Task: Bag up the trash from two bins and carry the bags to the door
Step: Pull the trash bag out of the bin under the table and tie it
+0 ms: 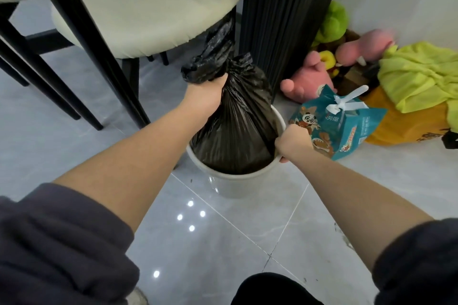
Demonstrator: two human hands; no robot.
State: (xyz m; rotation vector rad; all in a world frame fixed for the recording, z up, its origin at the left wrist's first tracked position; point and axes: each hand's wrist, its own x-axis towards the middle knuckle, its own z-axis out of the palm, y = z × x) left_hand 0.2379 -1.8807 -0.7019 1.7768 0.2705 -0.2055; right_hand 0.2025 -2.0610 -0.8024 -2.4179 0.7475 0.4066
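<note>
Black trash bag (235,116) sits partly inside white bin (230,184) on floor (223,250), next to chair (148,7). L hand (205,99) fisted tight round bag's gathered neck. R hand (293,142) fingers curled over bin rim, thumb outside, w/ bag edge right at the fingers.

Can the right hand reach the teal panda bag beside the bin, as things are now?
Probably yes: the teal panda bag lies right beside the right hand, with nothing between them, though that hand grips the bin rim and must let go first.
</note>
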